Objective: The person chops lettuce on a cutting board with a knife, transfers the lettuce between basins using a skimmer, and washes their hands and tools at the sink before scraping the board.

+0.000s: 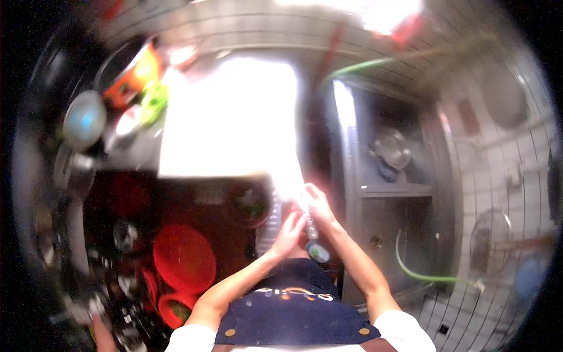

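My left hand and my right hand are close together in front of my apron, at the near right corner of a glaring white board. Their fingers look bent inward and pressed together, partly washed out by the bright light. Between my wrists hangs a slim, shiny piece with a rounded blue-green end; its kind is too blurred to tell. Whatever the fingertips grip is lost in the glare.
To the right is a metal sink with a metal pot and a green hose. Red basins are low on the left. An orange pot and green leaves stand at the back left.
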{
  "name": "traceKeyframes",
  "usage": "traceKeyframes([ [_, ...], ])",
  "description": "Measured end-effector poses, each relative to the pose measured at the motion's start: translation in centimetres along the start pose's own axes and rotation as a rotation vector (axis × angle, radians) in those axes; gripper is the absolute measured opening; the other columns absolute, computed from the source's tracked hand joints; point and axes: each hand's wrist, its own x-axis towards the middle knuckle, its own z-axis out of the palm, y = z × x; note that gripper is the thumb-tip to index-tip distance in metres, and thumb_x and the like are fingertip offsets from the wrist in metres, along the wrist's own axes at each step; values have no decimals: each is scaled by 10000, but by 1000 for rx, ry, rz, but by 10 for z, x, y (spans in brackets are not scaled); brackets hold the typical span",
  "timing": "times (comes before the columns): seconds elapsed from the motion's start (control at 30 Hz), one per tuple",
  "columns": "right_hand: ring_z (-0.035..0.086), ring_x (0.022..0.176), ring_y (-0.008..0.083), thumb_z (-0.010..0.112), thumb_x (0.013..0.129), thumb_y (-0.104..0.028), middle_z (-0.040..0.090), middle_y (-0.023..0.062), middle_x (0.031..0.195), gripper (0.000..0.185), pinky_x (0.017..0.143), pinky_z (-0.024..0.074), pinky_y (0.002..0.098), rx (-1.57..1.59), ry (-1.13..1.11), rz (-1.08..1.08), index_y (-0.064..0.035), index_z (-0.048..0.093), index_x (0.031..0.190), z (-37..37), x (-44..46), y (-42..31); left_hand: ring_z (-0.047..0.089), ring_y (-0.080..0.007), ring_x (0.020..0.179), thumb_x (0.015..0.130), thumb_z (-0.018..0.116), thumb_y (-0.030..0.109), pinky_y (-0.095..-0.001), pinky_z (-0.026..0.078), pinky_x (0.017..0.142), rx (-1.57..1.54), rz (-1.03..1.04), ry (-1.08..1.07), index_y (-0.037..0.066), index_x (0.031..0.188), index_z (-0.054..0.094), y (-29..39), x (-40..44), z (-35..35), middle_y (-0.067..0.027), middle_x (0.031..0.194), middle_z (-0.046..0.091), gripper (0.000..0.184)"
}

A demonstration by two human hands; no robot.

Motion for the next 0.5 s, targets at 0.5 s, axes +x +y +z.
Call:
traceKeyframes([
  [0.5,519,796,214,597,849,-262,509,138,938,396,690,453,345,-836,986,-604,3,434,1095,-403,-27,-184,524,-167,636,894,445,146,-290,478,571,-290,-289,-282,129,1072,480,2,232,305,-43,766,517,183],
])
